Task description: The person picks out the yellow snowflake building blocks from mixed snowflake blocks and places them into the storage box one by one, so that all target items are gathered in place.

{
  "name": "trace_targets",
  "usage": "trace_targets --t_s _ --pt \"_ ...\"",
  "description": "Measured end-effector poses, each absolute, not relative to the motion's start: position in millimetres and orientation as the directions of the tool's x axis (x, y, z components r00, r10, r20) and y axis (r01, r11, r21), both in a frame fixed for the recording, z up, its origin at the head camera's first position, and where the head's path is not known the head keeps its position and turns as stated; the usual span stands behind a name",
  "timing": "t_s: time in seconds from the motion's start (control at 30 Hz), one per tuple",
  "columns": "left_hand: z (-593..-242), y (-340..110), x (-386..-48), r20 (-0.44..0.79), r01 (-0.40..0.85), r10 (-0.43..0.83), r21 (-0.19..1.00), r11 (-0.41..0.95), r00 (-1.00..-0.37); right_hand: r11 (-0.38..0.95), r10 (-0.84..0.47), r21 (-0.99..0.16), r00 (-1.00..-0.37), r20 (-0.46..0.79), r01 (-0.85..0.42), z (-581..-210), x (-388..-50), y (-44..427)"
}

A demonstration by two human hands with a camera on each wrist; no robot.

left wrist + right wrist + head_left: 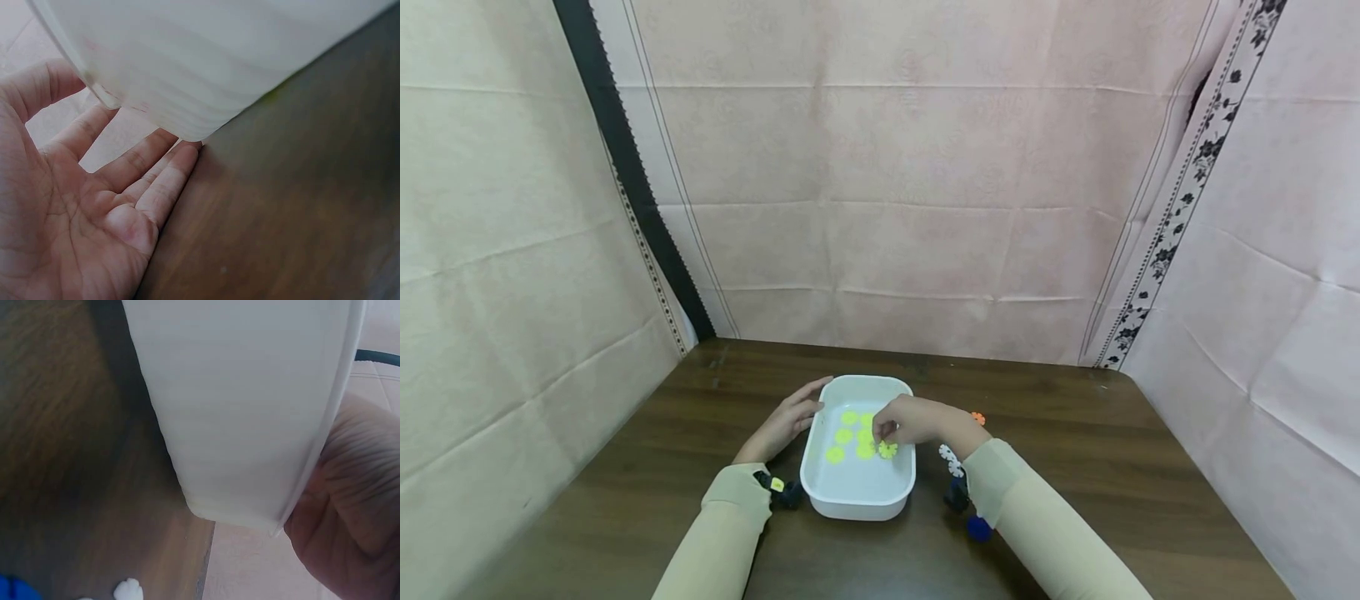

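Note:
A white plastic tub [857, 500] stands on the table, with several small yellow pieces [835, 455] spread over its bottom. At least one is a flower shape [888, 451]. My left hand [788, 423] rests against the tub's left side, fingers spread and fairly straight; the left wrist view shows this hand [81, 206] with fingertips at the tub wall [187, 69]. Reaching over the right rim, my right hand [913, 418] bends its fingers down among the yellow pieces. Its fingertips are hidden behind the tub wall [244, 412] in the right wrist view, so a grip cannot be confirmed.
Right of the tub on the brown table [1075, 467] lie an orange flower piece [978, 418], white flower pieces [950, 457] and a dark blue piece [979, 529], partly behind my right forearm. Pale cloth [925, 208] hangs at the back and both sides.

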State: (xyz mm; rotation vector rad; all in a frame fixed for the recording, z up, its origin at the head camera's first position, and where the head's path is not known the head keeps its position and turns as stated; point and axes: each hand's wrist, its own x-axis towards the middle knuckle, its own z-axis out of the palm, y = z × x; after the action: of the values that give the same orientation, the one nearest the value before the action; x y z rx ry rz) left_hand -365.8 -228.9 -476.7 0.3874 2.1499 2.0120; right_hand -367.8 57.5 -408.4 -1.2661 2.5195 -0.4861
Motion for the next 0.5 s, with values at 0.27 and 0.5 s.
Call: trace_targets --t_s 0.27,0.5 --pt "-479.5 -228.7 -365.1 0.051 0.072 0.311 0.996 0.057 -0.949 0.575 -0.803 -0.375 -0.589 -0.088 -0.727 -412.0 -367.2 58.1" --pt "-476.2 -229.0 -364.7 0.051 0.075 0.302 0.995 0.068 -0.952 0.584 -0.792 -0.362 -0.608 -0.057 -0.727 -413.7 -369.3 58.1"
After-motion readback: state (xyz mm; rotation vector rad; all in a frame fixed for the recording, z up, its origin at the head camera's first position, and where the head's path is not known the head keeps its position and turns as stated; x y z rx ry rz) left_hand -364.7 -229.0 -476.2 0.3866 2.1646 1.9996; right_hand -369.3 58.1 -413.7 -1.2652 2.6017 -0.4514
